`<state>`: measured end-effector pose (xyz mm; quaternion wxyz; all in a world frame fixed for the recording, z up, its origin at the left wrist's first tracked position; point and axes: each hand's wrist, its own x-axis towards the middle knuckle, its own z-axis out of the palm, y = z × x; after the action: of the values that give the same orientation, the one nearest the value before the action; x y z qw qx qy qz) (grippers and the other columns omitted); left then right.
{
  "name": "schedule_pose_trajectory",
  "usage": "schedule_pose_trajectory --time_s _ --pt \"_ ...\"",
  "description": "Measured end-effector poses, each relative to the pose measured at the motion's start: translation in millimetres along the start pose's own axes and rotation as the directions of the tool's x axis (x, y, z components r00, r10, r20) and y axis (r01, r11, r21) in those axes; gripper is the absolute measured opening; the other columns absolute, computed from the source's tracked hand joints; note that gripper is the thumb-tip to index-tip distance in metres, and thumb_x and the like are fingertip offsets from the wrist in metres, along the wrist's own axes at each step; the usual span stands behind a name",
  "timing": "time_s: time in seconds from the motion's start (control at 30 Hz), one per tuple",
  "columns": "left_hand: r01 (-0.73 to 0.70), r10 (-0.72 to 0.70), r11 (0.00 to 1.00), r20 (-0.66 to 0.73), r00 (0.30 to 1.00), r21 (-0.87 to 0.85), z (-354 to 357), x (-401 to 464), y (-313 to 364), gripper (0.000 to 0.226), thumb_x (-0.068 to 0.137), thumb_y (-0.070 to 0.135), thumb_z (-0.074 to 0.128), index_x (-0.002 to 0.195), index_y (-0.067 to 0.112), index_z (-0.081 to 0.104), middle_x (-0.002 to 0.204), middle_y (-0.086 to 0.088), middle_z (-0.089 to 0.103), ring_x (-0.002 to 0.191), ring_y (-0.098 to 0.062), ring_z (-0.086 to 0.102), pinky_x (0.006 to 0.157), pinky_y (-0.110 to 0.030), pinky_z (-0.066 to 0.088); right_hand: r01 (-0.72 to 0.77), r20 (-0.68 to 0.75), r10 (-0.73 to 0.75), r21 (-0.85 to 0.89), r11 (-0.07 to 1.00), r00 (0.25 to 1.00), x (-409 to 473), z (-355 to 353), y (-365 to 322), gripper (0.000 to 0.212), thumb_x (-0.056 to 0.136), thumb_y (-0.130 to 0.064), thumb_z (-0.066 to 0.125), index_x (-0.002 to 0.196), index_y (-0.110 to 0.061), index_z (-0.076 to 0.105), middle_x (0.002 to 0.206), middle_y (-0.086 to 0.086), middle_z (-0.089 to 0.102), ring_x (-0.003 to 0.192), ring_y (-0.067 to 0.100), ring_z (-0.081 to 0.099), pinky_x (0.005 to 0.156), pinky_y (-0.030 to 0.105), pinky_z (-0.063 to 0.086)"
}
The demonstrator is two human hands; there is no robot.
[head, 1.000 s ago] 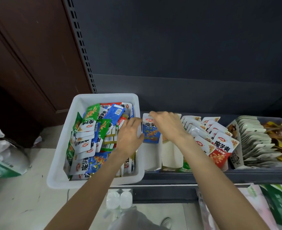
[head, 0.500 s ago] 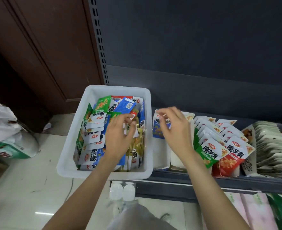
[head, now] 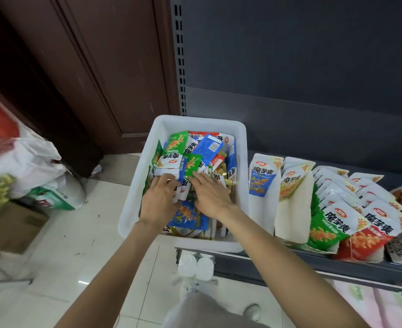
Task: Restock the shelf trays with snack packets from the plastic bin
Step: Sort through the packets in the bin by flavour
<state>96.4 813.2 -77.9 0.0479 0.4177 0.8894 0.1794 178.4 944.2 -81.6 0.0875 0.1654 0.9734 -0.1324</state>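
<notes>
Both hands in white plastic bin (head: 133,209) at frame centre: left hand (head: 158,200) and right hand (head: 210,197) lie flat, fingers extended on loose snack packets (head: 190,216), gripping nothing; shelf trays (head: 292,209) just right, part-filled

The plastic bin (head: 239,147) sits at the shelf's (head: 313,261) left end, heaped with snack packets (head: 195,162). Both hands, left hand (head: 158,202) beside right hand (head: 213,197), lie in it. Right of it stand the shelf trays (head: 292,209); bags (head: 29,166), seemingly, lie on the floor to its left.
</notes>
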Motion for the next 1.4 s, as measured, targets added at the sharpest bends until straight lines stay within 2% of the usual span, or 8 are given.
schedule_pose_trajectory --time_s 0.27,0.37,0.57,0.67,0.77,1.03,1.17,1.4 --pt "-0.02 -0.074 0.96 -0.323 0.943 -0.279 -21.2 -9.7 5.9 0.005 0.081 0.017 0.071 0.078 0.017 0.067 0.091 0.007 0.066 0.086 -0.008 0.059 0.061 -0.019 0.047 0.064 -0.146 -0.024 0.279 0.958 0.989 -19.0 -9.0 -1.9 0.079 0.089 -0.031 0.063 0.151 -0.023 0.015 0.157 -0.001 0.017 0.143 0.016 0.015 0.117 0.035 0.019" --pt "0.075 -0.391 0.488 -0.141 0.91 -0.87 -41.5 -8.6 37.0 0.009 0.091 0.017 0.059 0.083 0.018 0.059 0.085 0.001 0.066 0.074 -0.009 0.061 0.06 -0.022 0.049 0.162 -0.359 0.057 0.551 0.819 0.931 -48.7 -23.7 -7.6 0.082 0.08 -0.03 0.074 0.147 -0.024 0.026 0.151 -0.006 0.029 0.135 0.003 0.025 0.107 0.022 0.025" --pt "0.317 -0.314 -0.135 0.344 0.885 -0.939 -54.4 -1.5 81.5 0.025 0.098 0.029 0.044 0.099 0.011 0.062 0.092 -0.003 0.072 0.089 -0.021 0.068 0.072 -0.028 0.056 0.163 -0.635 0.277 0.545 0.823 0.721 -77.3 -32.4 13.1 0.008 0.089 -0.023 0.063 0.097 -0.022 0.066 0.079 -0.011 0.067 0.072 0.0 0.06 0.065 0.008 0.044" --pt "0.297 -0.25 0.016 0.284 0.926 -0.955 -55.2 -2.7 91.5 0.042 0.091 0.045 0.045 0.111 0.012 0.061 0.105 0.0 0.071 0.098 -0.015 0.067 0.074 -0.024 0.055 0.121 -0.171 0.577 0.985 0.125 0.799 -87.3 -45.0 30.5 0.006 0.09 -0.017 0.063 0.092 -0.011 0.063 0.086 0.003 0.072 0.079 0.015 0.07 0.064 0.031 0.056" --pt "0.257 -0.226 0.14 0.222 0.949 -0.956 -55.7 -6.5 99.8 0.04 0.078 0.042 0.06 0.108 0.016 0.064 0.108 0.002 0.068 0.1 -0.012 0.065 0.07 -0.017 0.053 0.106 -0.029 0.591 0.99 -0.097 0.806 -99.9 -53.0 47.4 0.016 0.09 -0.012 0.061 0.104 -0.003 0.062 0.097 0.003 0.073 0.08 0.013 0.071 0.063 0.025 0.055" --pt "0.236 0.082 0.431 0.298 0.951 -0.871 -37.3 -4.2 124.1 0.031 0.078 0.011 0.073 0.105 0.015 0.06 0.098 -0.001 0.066 0.086 -0.01 0.065 0.071 -0.023 0.055 0.177 -0.111 0.631 0.983 -0.042 0.768 -123.2 -58.5 57.5 0.015 0.089 -0.012 0.062 0.104 -0.009 0.063 0.102 0.001 0.072 0.088 0.01 0.069 0.068 0.023 0.054" --pt "-0.185 0.112 0.724 -0.152 0.982 -0.664 -16.8 0.1 134.9 0.017 0.078 0.012 0.075 0.088 0.02 0.063 0.08 0.006 0.063 0.066 -0.005 0.059 0.059 -0.017 0.051 0.109 -0.185 0.779 0.983 0.15 0.599 -136.7 -70.3 67.4 0.027 0.093 -0.037 0.055 0.117 -0.025 0.054 0.111 -0.004 0.062 0.098 0.006 0.063 0.083 0.031 0.054" --pt "-0.711 0.581 0.699 -0.52 0.626 -0.075 37.2 5.6 142.7 0.017 0.078 0.008 0.072 0.092 0.019 0.069 0.082 0.002 0.065 0.074 -0.011 0.059 0.057 -0.025 0.051 -0.148 -0.207 0.723 0.907 0.394 0.659 -149.1 -99.7 116.7 0.048 0.088 -0.023 0.067 0.131 -0.016 0.046 0.1 0.004 0.07 0.076 0.017 0.069 0.067 0.043 0.059"
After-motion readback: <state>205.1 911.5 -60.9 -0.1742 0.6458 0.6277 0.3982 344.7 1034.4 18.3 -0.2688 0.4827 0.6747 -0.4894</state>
